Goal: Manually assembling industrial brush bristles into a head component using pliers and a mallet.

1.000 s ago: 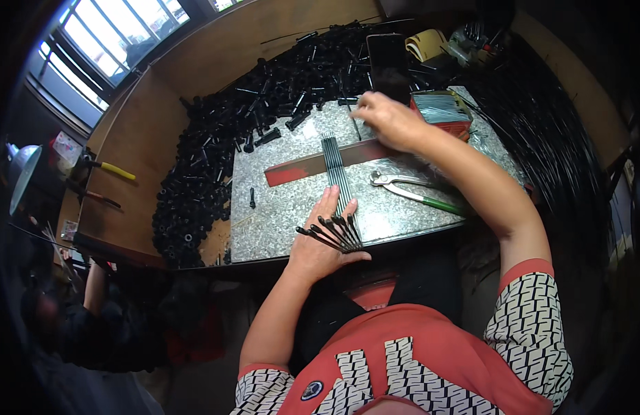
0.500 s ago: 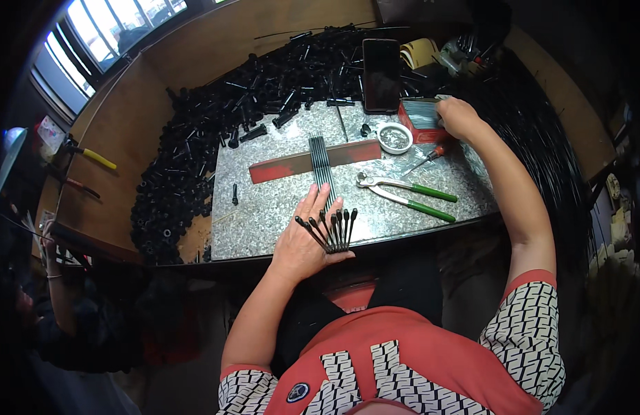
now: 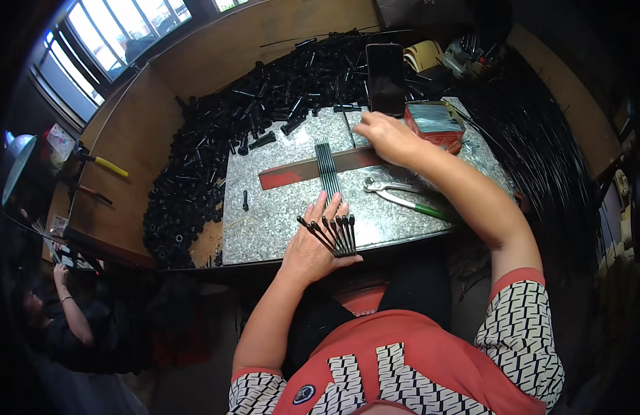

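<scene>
Under my left hand [image 3: 311, 242] is a row of thin black cables [image 3: 326, 166]. Its fingers press along them, and the thumb sticks out below their thick, fanned-out black ends [image 3: 339, 232]. The far part of the cables crosses a red and brown metal bar [image 3: 292, 173] lying on the speckled board. My right hand [image 3: 387, 137] hovers over the bar's right end, in front of an upright phone [image 3: 385, 76]. Its fingers are pinched together, and whatever they hold is too small to make out. Beside it stands a red box [image 3: 436, 133] of thin grey-blue strips.
Pincers with green handles [image 3: 403, 197] lie partly beneath my right forearm. Black sleeve-like parts [image 3: 202, 159] are heaped along the back and left. Long black cables [image 3: 541, 145] pile up at the right. Another person's arm [image 3: 74, 315] shows at far left.
My right hand has left the red box and moved left to the bar, uncovering the strips. My left hand keeps its place on the cables. The view has shifted slightly.
</scene>
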{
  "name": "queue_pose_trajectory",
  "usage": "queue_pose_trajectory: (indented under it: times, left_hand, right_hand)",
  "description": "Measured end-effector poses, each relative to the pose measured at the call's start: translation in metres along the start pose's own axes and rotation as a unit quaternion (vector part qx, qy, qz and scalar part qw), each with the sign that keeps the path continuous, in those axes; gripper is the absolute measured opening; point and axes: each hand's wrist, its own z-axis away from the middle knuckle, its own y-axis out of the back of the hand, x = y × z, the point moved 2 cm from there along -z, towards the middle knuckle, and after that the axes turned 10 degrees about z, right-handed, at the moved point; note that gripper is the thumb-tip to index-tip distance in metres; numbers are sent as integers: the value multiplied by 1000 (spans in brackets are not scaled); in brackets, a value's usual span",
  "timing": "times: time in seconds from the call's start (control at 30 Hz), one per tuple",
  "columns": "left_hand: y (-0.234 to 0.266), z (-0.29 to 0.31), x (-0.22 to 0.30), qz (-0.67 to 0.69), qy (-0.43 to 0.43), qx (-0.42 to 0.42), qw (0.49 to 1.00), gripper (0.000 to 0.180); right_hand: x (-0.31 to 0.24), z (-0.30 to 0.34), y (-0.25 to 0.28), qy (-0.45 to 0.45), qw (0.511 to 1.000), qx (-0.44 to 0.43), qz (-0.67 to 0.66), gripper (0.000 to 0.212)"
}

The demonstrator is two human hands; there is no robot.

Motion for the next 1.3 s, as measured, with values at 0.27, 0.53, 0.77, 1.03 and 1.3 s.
queue_pose_trajectory:
  times: [0.27,0.53,0.77,1.03,1.3]
  left_hand:
    - [-2,-1,1,10,5,3,1000,104]
    - [0,-2,1,16,5,1,1000,105]
    - [0,-3,2,18,8,-4,1000,104]
    - [1,-2,2,24,11,0,1000,104]
    - [0,-3,1,25,8,3,1000,105]
  right_hand:
    - [-14,-6,-21,-2,999,-28,33,33]
    - [-13,-9,-24,-12,999,-18,38,32]
    - [-14,-9,-27,-2,999,-21,43,34]
    - [-11,-12,-27,10,999,-5,32,23]
    - [-10,-10,-28,-11,1000,-5,14,24]
